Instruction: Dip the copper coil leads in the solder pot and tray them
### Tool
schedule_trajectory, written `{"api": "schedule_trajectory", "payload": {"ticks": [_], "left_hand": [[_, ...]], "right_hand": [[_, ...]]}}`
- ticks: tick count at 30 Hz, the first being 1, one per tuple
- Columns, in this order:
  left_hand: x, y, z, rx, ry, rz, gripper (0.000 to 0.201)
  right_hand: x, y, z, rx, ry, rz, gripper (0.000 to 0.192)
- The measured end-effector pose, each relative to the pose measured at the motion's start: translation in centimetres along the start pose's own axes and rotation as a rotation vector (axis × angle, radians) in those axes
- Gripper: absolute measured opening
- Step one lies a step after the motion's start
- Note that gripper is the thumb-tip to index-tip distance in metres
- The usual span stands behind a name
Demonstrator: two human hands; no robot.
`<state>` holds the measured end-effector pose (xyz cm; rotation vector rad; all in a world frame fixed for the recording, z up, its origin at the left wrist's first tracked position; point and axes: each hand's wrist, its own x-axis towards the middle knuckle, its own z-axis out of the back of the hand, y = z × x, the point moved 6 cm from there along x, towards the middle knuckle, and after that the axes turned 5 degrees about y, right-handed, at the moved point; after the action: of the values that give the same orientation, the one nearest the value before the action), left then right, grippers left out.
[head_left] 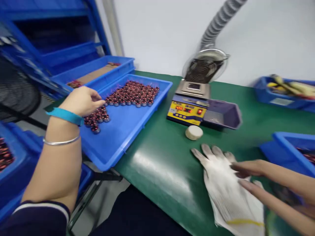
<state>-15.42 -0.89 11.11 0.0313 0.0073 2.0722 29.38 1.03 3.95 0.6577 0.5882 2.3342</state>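
My left hand (82, 101) reaches over a blue tray (115, 144) and its curled fingers touch a small cluster of copper-wound coils (97, 117); whether it grips one is hidden. A larger batch of coils (134, 93) lies at the tray's far end. My right hand (248, 170) lies with fingers stretched flat on a white cotton glove (227, 190) spread on the green table (162, 167).
A yellow-fronted solder pot (188, 109) with a red display stands mid-table under a grey fume hose (218, 23). A small white puck (194, 132) lies before it. Blue bins sit at the right (290, 144), far right (283, 93) and left (14, 164).
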Motion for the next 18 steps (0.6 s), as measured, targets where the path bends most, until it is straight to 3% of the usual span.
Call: {"api": "schedule_trajectory", "payload": {"ticks": [2, 4, 7, 10, 15, 18], "left_hand": [[0.1, 4.0, -1.8, 0.079, 0.168, 0.17, 0.039], [-0.1, 5.7, -4.3, 0.097, 0.306, 0.208, 0.038], [-0.1, 5.7, -8.0, 0.072, 0.363, 0.2, 0.036], [0.1, 5.3, -10.5, 0.053, 0.354, 0.215, 0.035], [-0.1, 4.0, -10.1, 0.032, 0.266, 0.184, 0.035], [-1.2, -0.5, -8.1, -0.232, 0.11, 0.068, 0.043]], "right_hand": [[3.9, 2.7, -2.9, -0.003, 0.084, 0.123, 0.023], [6.8, 5.0, -5.4, 0.113, 0.147, 0.208, 0.017], [9.2, 6.9, -8.7, 0.287, 0.227, 0.274, 0.012], [9.4, 7.4, -11.4, 0.367, 0.304, 0.298, 0.011], [8.2, 6.3, -12.2, 0.45, 0.31, 0.275, 0.009], [8.3, 5.4, -11.3, 0.471, 0.209, 0.241, 0.01]]}}
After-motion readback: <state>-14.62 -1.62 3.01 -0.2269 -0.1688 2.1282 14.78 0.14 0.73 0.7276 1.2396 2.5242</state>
